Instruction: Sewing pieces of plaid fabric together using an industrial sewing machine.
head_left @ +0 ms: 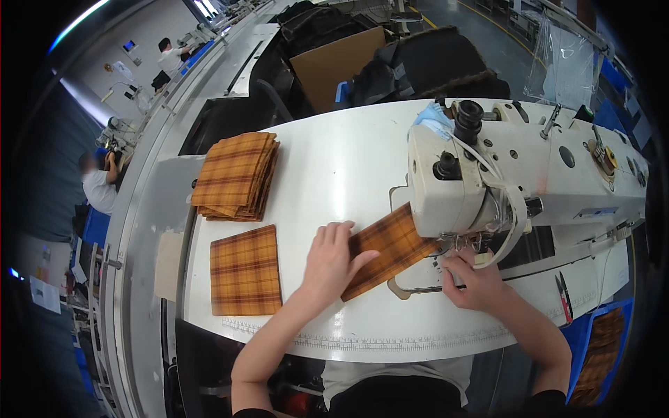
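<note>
Our left fingers [330, 240] lay open, thumb [363, 262] over plaid cloth [394, 244]; what curled right fingers [458, 266] held, we could not tell.

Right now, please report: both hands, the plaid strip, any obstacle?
Left hand open on plaid strip; right hand below machine head, grip unclear.
Strip's right end reaches under head.
Snips apart, at right; no obstruction seen.

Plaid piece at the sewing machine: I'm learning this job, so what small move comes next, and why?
Probably ease the plaid piece farther under the machine head with the left hand, which overlaps it: the piece's right end reaches the head, and the right hand is close by.
</note>
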### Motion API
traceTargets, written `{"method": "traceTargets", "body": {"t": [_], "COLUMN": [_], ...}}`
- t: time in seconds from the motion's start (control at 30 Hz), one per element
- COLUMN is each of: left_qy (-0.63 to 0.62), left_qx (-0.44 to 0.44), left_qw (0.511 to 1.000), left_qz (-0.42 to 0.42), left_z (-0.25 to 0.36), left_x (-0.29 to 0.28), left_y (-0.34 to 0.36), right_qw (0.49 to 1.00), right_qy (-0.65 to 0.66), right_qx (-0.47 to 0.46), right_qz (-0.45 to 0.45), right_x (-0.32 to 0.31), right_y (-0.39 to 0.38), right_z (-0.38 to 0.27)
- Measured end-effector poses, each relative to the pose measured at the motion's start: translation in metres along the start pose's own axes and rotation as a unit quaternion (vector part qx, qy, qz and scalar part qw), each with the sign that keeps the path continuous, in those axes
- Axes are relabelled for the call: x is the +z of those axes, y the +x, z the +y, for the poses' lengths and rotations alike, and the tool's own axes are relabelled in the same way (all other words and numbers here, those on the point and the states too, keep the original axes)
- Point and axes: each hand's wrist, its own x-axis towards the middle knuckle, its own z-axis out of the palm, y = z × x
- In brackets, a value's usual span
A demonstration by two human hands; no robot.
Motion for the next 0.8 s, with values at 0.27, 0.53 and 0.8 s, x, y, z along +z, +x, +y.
{"method": "traceTargets", "body": {"t": [0.27,0.53,0.8], "left_qy": [-0.182,0.081,0.031], "left_qx": [-0.164,-0.308,-0.111], "left_qw": [0.969,0.916,0.993], "left_qz": [-0.007,0.244,0.003], "left_z": [-0.017,-0.214,-0.092], "left_x": [-0.041,-0.181,-0.121], "left_y": [-0.025,-0.154,-0.141], "right_qw": [1.0,1.0,0.999], "right_qy": [-0.025,-0.003,-0.036], "right_qx": [0.009,0.014,0.035], "right_qz": [0.011,-0.003,0.0], "right_x": [-0.004,-0.001,-0.005], "right_y": [-0.015,-0.01,-0.011], "right_z": [0.01,0.001,0.0]}}
